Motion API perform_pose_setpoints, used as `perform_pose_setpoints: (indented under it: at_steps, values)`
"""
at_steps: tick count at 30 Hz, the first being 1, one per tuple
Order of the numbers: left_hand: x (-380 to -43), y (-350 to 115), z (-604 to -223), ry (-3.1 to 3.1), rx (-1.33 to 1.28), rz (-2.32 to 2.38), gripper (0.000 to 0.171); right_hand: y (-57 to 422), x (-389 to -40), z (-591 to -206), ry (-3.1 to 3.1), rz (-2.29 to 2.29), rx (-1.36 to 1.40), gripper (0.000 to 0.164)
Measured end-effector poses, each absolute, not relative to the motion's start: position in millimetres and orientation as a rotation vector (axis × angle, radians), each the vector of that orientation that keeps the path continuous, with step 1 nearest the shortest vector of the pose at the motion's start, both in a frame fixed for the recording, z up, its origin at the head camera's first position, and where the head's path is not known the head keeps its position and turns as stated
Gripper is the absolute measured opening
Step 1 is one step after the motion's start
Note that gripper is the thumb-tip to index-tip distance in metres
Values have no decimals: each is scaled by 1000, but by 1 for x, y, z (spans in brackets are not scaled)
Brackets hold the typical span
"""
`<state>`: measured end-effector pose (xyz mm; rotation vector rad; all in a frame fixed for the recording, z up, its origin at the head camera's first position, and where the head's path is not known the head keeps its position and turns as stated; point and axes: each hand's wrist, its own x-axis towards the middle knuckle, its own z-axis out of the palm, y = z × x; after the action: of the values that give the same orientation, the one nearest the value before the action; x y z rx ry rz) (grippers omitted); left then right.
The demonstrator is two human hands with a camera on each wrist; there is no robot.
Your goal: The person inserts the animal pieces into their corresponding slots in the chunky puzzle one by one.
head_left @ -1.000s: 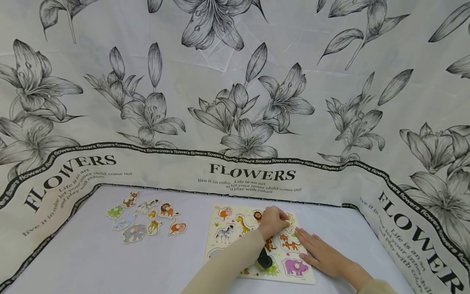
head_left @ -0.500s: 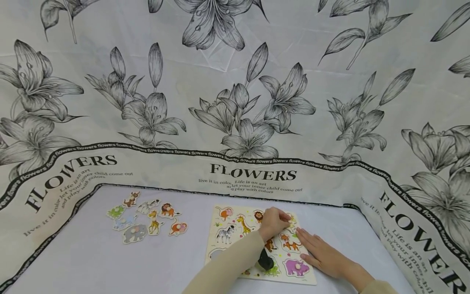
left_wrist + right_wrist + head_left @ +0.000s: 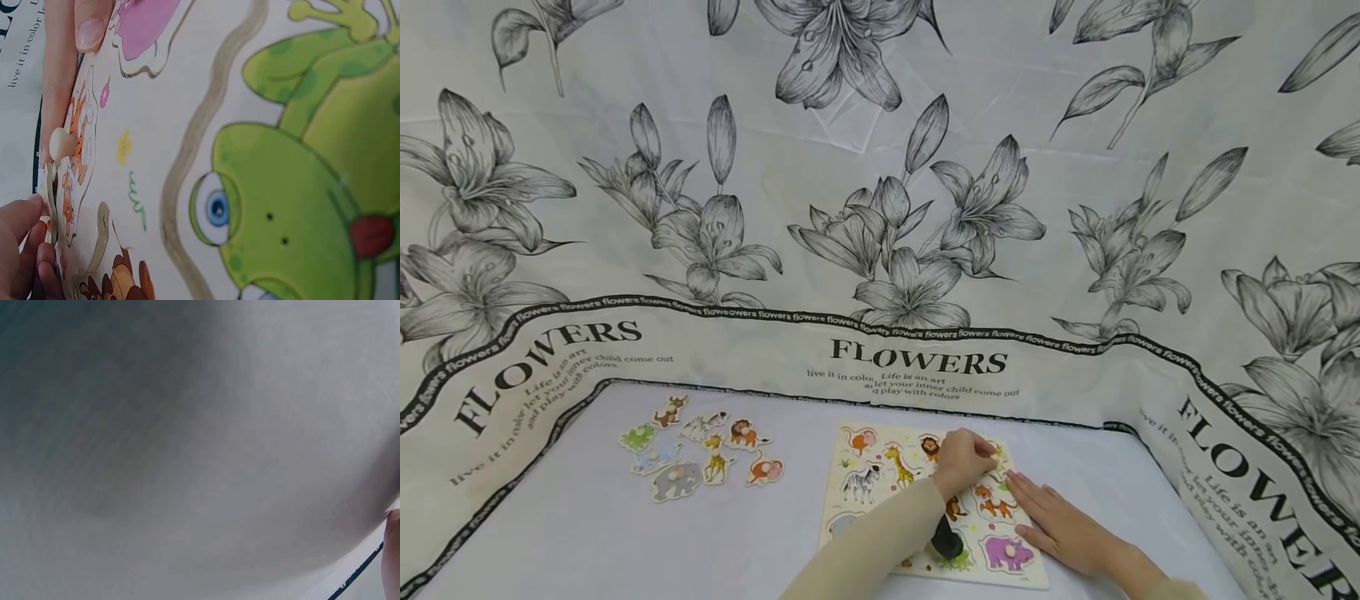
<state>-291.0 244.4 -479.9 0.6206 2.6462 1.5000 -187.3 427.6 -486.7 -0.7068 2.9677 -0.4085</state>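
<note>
The pale puzzle board (image 3: 925, 575) lies at the centre right of the head view, printed with animals. My left hand (image 3: 962, 462) reaches over its upper right part, pinching a thin puzzle piece (image 3: 51, 203) that shows edge-on in the left wrist view, so its picture is hidden. My right hand (image 3: 1063, 525) rests with straight fingers along the board's right edge. Below the left fingers, a tiger piece (image 3: 994, 502) with a round knob sits in the board. A purple hippo piece (image 3: 1007, 553) sits at the lower right corner. In the left wrist view, the printed frog (image 3: 281, 200) looms large.
Several loose animal pieces lie in a cluster on the white table at the left, among them an elephant (image 3: 676, 482), a giraffe (image 3: 715, 460), a lion (image 3: 747, 433) and a monkey (image 3: 765, 469). A flower-printed cloth (image 3: 917, 358) rises behind. Pale fabric fills most of the right wrist view.
The head view has tilted slightly, so everything sits a little lower in it. Both hands keep nearly the same places on the board.
</note>
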Motion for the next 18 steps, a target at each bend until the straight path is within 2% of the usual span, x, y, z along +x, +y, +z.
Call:
perform_pose_setpoints:
  at_steps: [12, 18]
  values:
    - [-292, 249, -484, 2708, 581, 1470, 7, 430, -187, -493, 3049, -343, -842, 63]
    - [-293, 249, -486, 2712, 556, 1467, 8, 430, -187, -492, 3038, -341, -824, 64]
